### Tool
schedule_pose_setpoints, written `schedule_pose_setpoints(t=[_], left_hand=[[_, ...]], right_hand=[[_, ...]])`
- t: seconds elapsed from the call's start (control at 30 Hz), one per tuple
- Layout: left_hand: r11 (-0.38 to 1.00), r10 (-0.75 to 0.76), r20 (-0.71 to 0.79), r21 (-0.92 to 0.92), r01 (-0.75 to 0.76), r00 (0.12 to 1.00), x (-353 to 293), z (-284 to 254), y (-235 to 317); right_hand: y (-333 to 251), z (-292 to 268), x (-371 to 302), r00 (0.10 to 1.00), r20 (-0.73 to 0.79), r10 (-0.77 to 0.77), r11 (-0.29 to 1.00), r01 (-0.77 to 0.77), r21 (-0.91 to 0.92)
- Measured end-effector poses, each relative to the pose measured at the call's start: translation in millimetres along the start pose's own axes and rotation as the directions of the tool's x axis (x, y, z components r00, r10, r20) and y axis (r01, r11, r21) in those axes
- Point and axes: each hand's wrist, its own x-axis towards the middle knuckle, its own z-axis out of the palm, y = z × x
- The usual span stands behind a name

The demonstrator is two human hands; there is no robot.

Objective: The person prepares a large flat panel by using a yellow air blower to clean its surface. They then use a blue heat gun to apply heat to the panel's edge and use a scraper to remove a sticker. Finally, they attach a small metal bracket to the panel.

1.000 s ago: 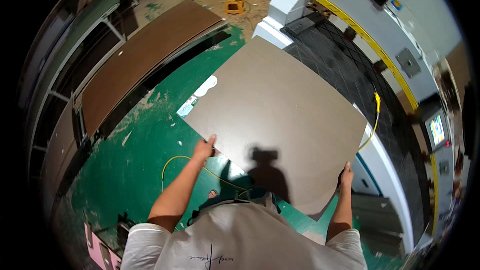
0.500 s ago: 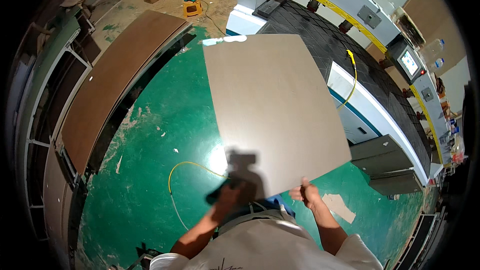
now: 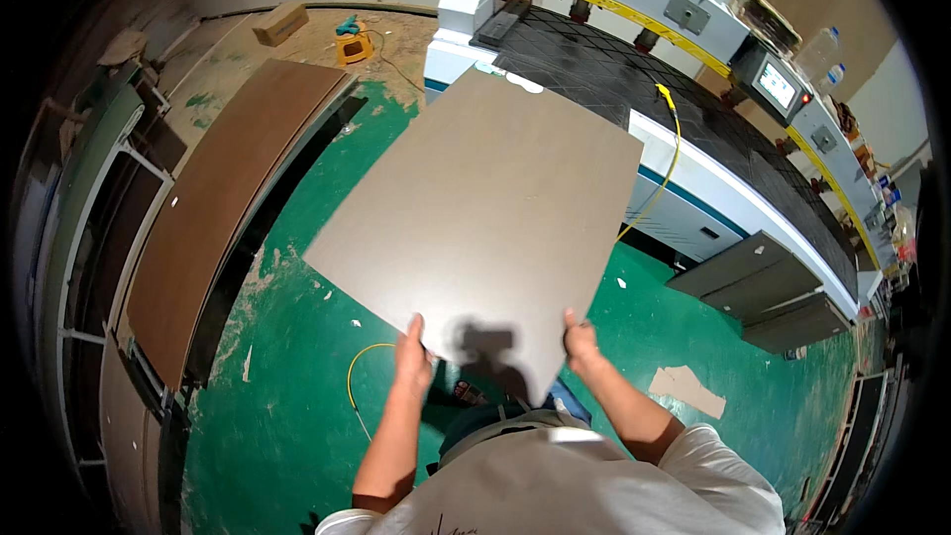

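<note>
A large flat beige-grey board [image 3: 495, 188] is held out in front of my body, turned so that one corner points back at my waist. My left hand [image 3: 413, 352] grips its near left edge, thumb on top and fingers beneath. On the near right edge, my right hand [image 3: 581, 339] has the same kind of hold, its fingers partly hidden. White patches, perhaps labels [image 3: 525, 83], show at the far corner. The far part of the board overlaps the view of a machine bed. A dark shadow falls across its near corner.
A large machine with a black bed [image 3: 594, 54], yellow-edged beam and control screen [image 3: 776, 85] stands at far right. Grey panels [image 3: 748, 277] lean against it. Brown boards [image 3: 228, 188] lie on a rack at left. A yellow hose [image 3: 353, 376] and a torn scrap [image 3: 686, 390] lie on the green floor.
The board has turned clockwise, its near left corner swinging out to the left. My left hand has moved forward onto the left edge; my right hand has shifted slightly left and forward.
</note>
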Motion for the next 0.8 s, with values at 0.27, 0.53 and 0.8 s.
schedule_pose_setpoints(t=[0.27,0.53,0.8], left_hand=[[0.969,0.077,-0.242,0.246,-0.015,0.967,-20,-64,74],[0.797,0.384,-0.291,0.584,-0.156,0.876,96,-104,199],[0.811,0.388,-0.456,0.582,-0.061,0.801,182,-90,238]], right_hand=[[-56,-14,-18,0.724,0.677,-0.133,0.901,0.372,-0.221],[-173,-114,147,0.866,-0.014,-0.501,0.458,0.252,-0.853],[-87,-94,133,0.869,-0.271,-0.414,0.875,0.297,-0.383]])
